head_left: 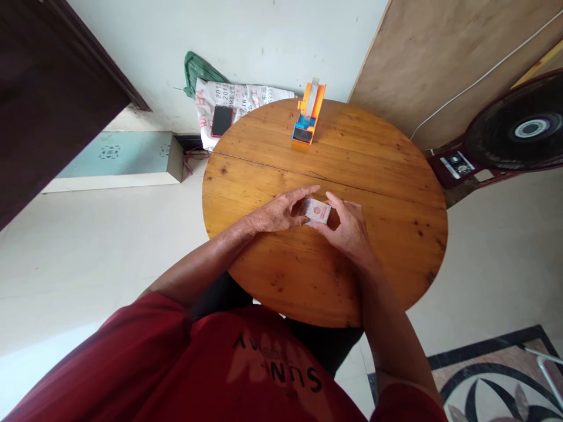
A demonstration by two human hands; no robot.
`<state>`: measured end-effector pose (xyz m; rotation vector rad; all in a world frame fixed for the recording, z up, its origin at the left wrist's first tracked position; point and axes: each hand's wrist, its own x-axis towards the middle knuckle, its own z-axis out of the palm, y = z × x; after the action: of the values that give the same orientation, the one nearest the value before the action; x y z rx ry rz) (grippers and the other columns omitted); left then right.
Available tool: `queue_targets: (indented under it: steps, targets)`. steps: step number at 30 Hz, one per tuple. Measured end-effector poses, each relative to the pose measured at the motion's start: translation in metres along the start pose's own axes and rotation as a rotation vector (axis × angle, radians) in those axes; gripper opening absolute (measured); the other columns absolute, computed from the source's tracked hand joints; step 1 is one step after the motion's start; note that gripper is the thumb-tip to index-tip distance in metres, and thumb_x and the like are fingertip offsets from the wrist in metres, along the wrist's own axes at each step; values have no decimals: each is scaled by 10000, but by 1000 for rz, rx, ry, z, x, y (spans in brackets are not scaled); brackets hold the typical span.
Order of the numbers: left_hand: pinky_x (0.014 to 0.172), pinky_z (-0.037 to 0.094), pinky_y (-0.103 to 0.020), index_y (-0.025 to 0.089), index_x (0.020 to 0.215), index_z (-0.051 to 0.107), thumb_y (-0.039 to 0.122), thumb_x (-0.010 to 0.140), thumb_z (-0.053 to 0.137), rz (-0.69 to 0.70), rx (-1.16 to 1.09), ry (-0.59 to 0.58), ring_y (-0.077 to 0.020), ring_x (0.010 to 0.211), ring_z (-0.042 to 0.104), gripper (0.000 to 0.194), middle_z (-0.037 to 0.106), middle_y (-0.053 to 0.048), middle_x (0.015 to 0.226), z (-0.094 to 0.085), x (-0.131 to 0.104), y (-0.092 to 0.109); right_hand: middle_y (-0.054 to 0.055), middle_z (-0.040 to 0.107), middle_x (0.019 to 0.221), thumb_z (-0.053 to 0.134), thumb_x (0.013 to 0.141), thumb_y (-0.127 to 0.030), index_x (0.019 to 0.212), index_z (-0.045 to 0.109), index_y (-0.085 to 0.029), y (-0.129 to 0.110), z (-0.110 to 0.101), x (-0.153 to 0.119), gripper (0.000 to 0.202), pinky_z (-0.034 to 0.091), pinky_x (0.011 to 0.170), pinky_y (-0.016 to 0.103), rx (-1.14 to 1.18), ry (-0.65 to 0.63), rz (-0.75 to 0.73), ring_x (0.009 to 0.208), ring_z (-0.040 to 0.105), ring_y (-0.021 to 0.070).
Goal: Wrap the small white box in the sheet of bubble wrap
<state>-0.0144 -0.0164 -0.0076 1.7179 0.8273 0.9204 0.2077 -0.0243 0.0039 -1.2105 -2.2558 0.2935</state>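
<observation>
A small whitish box-like block with red print (320,211) is held low over the round wooden table (264,269). My left hand (285,210) grips its left end, the thumb along the near side and the fingers stretched past the far side. At the right end, my right hand (347,225) pinches it between thumb and fingers. Whether the block rests on the wood or is slightly raised, I cannot tell. Part of its left end is hidden by my left fingers.
An orange and blue tape dispenser (308,114) stands at the table's far edge. Beyond the far left edge, a dark phone (221,121) lies on a printed white sack (206,97), near a green bag (200,70). A large round black fan-like object (519,126) is at the right.
</observation>
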Motion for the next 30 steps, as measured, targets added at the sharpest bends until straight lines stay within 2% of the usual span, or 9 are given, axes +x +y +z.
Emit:
queue_targets:
  steps: [5, 8, 11, 16, 20, 26, 30]
  targets:
    - [1156, 398, -491, 237, 1532, 374, 306, 744, 786, -32, 28, -25, -317, 1369, 485, 892, 435, -142, 1540, -6, -1, 2, 126, 651, 1342, 772, 754, -426, 1473, 436, -291, -3, -18, 0, 806, 428, 1033, 621, 58, -106, 65, 1215, 602, 376]
    - [1197, 347, -509, 262, 1549, 338, 332, 742, 783, -58, 79, -51, -321, 1430, 420, 924, 388, -125, 1582, -14, -2, 4, 97, 608, 1410, 723, 809, -399, 1421, 497, -334, -5, -31, -1, 656, 415, 1071, 607, 118, -98, 69, 1280, 569, 351]
    - [1227, 298, -515, 264, 1548, 337, 326, 733, 779, -60, 150, -74, -318, 1457, 382, 929, 389, -117, 1584, -18, -2, 3, 67, 640, 1367, 690, 838, -335, 1297, 602, -328, -6, -39, 0, 466, 429, 1083, 563, 204, -36, 49, 1267, 588, 308]
    - [1224, 302, -501, 240, 1546, 335, 333, 732, 769, -74, 173, -97, -311, 1439, 407, 927, 411, -125, 1566, -15, -1, 3, 56, 718, 1183, 699, 823, -249, 1046, 698, -277, -9, -30, 3, 224, 496, 979, 484, 222, 135, -24, 1094, 676, 260]
    - [1204, 322, -509, 216, 1540, 343, 371, 742, 768, -84, 161, -78, -317, 1408, 438, 917, 424, -151, 1546, -12, 0, 5, 60, 731, 1132, 689, 827, -218, 985, 699, -262, -13, -17, 4, 164, 499, 937, 458, 137, 213, -76, 1039, 690, 250]
    - [1158, 370, -526, 238, 1527, 373, 362, 756, 774, -91, 85, -59, -329, 1376, 465, 878, 471, -148, 1498, -7, -1, 1, 54, 732, 1141, 673, 847, -238, 977, 693, -260, -12, -10, 5, 133, 483, 926, 431, 16, 243, -103, 1027, 690, 246]
    - [1149, 384, -515, 237, 1518, 393, 336, 767, 769, -59, -16, -43, -303, 1325, 514, 846, 529, -139, 1433, -1, -2, 0, 49, 735, 1140, 653, 866, -261, 959, 699, -267, -13, -10, 4, 105, 461, 948, 447, -20, 220, -81, 1032, 682, 256]
